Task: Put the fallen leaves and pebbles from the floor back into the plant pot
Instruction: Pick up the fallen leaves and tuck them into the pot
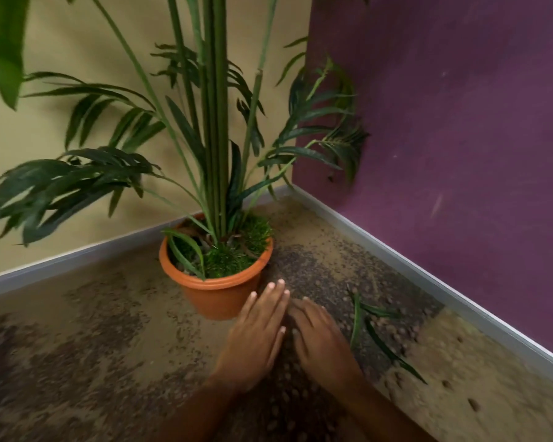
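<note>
An orange plant pot (217, 298) stands in the room's corner, holding a tall green palm and moss. My left hand (256, 333) lies flat on the floor just right of the pot, fingers straight and together. My right hand (320, 336) rests palm down beside it, fingers curled over small brown pebbles (288, 400) scattered on the carpet. Fallen green leaves (374, 333) lie on the floor to the right of my right hand. Whether either hand holds pebbles is hidden and blurred.
A beige wall (77, 43) is behind the pot and a purple wall (460, 122) on the right, both with a grey skirting board (396, 260). Palm fronds (61, 183) hang low over the floor at the left. More pebbles (454, 387) dot the brown-patterned carpet (77, 362).
</note>
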`<move>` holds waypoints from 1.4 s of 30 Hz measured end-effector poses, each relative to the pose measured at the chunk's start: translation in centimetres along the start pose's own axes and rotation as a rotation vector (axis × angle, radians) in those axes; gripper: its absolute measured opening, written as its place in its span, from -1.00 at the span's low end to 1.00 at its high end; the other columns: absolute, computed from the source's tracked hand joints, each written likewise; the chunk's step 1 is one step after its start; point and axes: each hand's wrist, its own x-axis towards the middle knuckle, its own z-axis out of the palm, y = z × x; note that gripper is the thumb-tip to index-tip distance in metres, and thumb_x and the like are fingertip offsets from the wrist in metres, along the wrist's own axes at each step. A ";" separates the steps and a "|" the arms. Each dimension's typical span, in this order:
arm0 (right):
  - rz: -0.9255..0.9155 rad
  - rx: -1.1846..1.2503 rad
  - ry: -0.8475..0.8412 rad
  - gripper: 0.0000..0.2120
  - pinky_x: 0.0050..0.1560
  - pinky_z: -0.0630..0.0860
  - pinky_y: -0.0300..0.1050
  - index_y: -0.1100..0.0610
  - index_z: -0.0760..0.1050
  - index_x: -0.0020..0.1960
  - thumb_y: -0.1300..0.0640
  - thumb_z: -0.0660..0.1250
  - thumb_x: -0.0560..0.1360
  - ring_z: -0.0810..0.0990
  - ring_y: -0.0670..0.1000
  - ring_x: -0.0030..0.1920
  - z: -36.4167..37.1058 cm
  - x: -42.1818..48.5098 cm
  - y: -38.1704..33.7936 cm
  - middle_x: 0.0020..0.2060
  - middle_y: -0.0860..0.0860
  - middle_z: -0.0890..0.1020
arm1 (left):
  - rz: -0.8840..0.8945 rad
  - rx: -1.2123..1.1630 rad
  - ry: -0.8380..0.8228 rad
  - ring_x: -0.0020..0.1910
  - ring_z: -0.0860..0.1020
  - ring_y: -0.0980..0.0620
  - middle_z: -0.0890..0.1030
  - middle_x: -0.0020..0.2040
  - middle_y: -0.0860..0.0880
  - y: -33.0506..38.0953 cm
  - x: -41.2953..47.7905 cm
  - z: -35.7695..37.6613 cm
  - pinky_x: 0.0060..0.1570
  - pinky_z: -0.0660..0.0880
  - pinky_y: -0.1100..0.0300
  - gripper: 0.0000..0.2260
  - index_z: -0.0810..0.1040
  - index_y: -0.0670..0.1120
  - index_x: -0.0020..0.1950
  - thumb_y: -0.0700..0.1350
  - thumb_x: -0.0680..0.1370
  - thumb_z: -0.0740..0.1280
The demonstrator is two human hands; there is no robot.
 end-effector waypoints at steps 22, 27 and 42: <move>0.686 -0.043 -0.182 -0.76 0.15 0.44 -0.08 0.19 0.47 0.18 0.25 0.19 0.53 0.50 0.13 0.18 -0.2 -5.0 12.7 0.16 0.17 0.54 | -0.177 -0.394 -0.587 0.57 -0.05 -0.08 0.04 0.58 -0.07 9.8 3.6 9.7 0.53 -0.03 0.00 -0.59 0.17 0.04 0.52 -0.07 0.65 0.02; 0.668 -0.004 -0.098 -0.86 -0.10 0.41 -0.11 0.22 0.49 0.04 0.26 0.23 0.51 0.56 0.16 0.05 -0.9 -2.3 13.9 0.02 0.19 0.57 | -0.142 -0.353 -0.626 0.57 -0.12 -0.02 -0.02 0.59 -0.02 10.3 4.2 10.6 0.53 -0.13 -0.04 -0.56 0.11 -0.03 0.54 -0.02 0.66 -0.02; 0.561 -0.183 -0.337 -0.75 0.13 0.48 0.00 0.12 0.38 0.24 0.23 0.12 0.57 0.56 0.13 0.11 -0.9 0.2 14.8 0.13 0.15 0.58 | -0.323 -0.470 -0.343 0.31 0.46 0.00 0.33 0.44 0.06 6.3 2.9 8.4 0.26 0.40 0.17 -0.63 0.38 -0.03 0.42 -0.17 0.63 0.05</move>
